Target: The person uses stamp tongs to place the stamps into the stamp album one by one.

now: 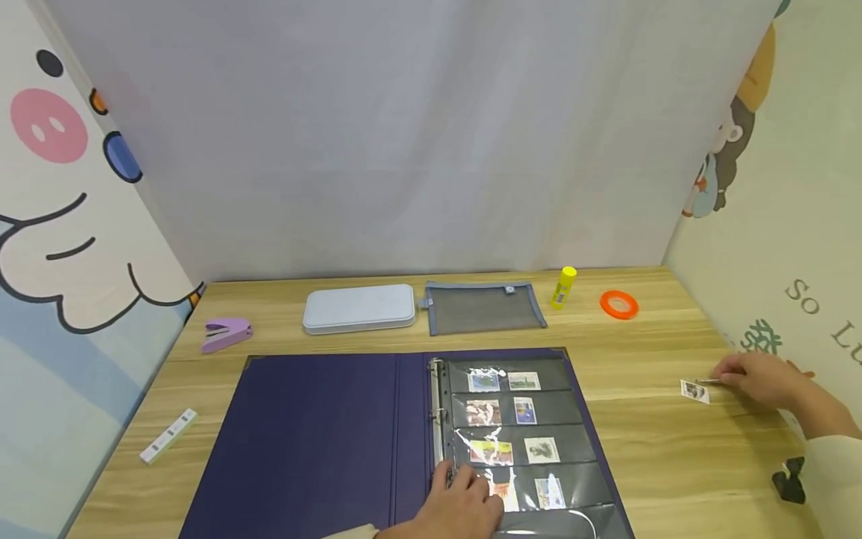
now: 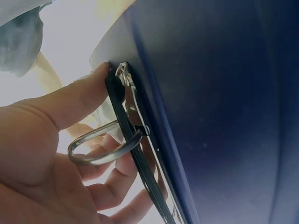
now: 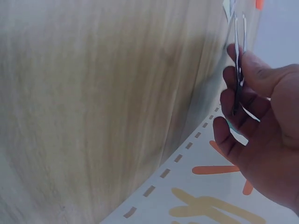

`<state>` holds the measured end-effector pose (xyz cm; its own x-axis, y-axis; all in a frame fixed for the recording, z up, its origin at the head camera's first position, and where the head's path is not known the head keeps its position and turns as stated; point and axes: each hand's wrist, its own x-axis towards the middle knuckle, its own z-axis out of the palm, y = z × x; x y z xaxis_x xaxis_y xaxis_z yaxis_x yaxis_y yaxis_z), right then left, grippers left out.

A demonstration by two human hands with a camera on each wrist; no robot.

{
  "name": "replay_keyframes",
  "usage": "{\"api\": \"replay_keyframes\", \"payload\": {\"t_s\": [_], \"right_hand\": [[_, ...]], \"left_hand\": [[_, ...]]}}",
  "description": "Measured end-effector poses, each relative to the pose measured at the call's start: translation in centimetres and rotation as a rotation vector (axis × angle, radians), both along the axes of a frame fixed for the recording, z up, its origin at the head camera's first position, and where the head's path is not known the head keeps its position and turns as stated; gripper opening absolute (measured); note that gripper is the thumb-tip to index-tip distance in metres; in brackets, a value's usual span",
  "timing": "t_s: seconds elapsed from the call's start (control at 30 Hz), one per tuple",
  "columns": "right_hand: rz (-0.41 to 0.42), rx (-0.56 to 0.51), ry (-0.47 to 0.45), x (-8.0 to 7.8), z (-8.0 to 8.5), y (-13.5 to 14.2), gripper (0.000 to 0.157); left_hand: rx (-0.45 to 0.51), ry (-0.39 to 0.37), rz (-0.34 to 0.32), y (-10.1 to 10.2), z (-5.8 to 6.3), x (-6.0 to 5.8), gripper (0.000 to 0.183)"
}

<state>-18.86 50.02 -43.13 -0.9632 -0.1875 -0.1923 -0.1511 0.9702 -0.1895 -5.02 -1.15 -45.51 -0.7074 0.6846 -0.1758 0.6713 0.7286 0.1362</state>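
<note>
In the head view my left hand (image 1: 461, 505) rests on the lower left part of the black stamp page (image 1: 572, 408) in an open navy ring album (image 1: 303, 442). The left wrist view shows its thumb at the page's edge, near a metal ring (image 2: 100, 158). My right hand (image 1: 761, 382) pinches silver tweezers (image 3: 237, 60) between thumb and fingers at the table's right side. Their tips reach to a loose stamp (image 1: 695, 391) lying on the wood. Several stamps, one a portrait stamp (image 1: 542, 451), sit in the page's clear strips, two to a row; the lower ones are partly behind my left hand.
Behind the album lie a pale pencil case (image 1: 360, 308), a grey mesh pouch (image 1: 485, 308), an upright glue stick (image 1: 563, 287) and an orange tape roll (image 1: 619, 305). A purple stapler (image 1: 226, 334) and a white strip (image 1: 168, 436) are at left. A black clip (image 1: 789, 480) lies by the right sleeve.
</note>
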Motion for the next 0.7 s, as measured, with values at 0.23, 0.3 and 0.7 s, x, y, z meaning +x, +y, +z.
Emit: {"api": "replay_keyframes", "payload": {"t_s": [0.23,0.3,0.7], "right_hand": [[0.078,-0.017,-0.011,0.1,-0.2,-0.6,0.010],[0.084,-0.016,-0.023,0.1,0.1,-0.8,0.010],[0.107,-0.008,-0.034,-0.1,0.5,-0.6,0.013]], "left_hand": [[0.004,-0.079,0.044,0.4,0.1,-0.3,0.019],[0.006,-0.096,0.069,0.5,0.1,-0.4,0.020],[0.076,-0.176,0.043,-0.4,0.1,-0.7,0.038]]}}
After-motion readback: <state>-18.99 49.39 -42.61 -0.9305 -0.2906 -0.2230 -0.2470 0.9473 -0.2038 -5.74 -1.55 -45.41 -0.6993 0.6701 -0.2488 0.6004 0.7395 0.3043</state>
